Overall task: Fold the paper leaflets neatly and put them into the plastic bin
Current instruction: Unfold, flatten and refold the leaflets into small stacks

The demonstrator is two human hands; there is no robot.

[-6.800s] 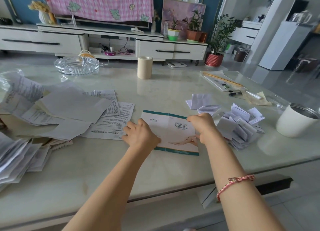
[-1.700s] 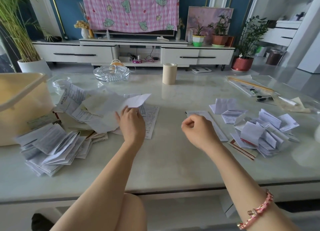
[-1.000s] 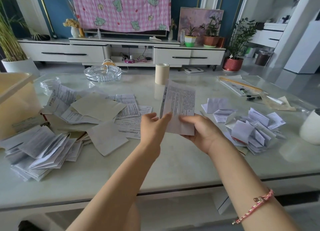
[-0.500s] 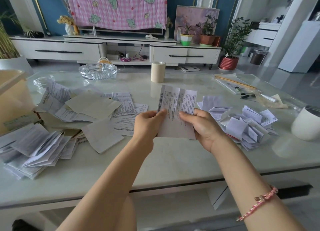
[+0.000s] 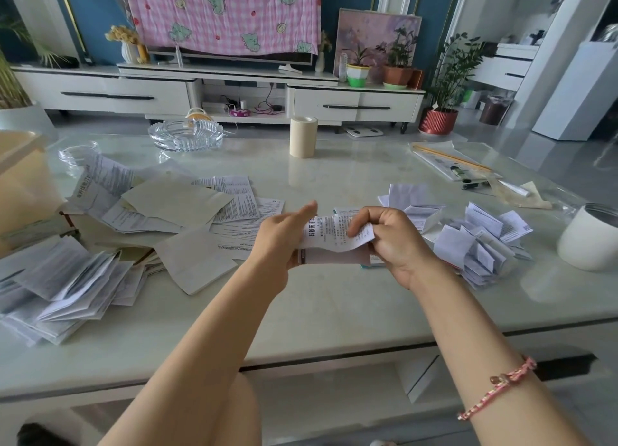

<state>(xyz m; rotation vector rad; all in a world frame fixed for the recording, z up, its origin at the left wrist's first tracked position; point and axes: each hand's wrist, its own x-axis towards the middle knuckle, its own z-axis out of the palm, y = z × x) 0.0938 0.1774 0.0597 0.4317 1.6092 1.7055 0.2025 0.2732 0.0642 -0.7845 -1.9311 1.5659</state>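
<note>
Left hand (image 5: 284, 234) and right hand (image 5: 391, 241) meet above the middle of the pale glossy stone bench (image 5: 334, 315), a little back from its near edge. At the bench's left edge stands the beige plastic bin (image 5: 20, 184), only partly in view. Flat unfolded printed sheets (image 5: 174, 204) are spread between the bin and the hands. A heap of folded white leaflets (image 5: 63, 285) lies by the near-left corner, and another folded heap (image 5: 481, 241) sits just right of the right hand.

The white printed paper leaflet (image 5: 334, 234) is held off the bench between the two hands. Its long axis runs left to right, roughly parallel to the near edge, and its upper layer bends over toward the person. The left hand lies with straight fingers against the leaflet's left end, thumb hidden. The right hand's curled fingers pinch the right end.

The fold looks half made. The bin lies well apart to the left, so the left hand is the nearer one for dropping the leaflet in.
</note>
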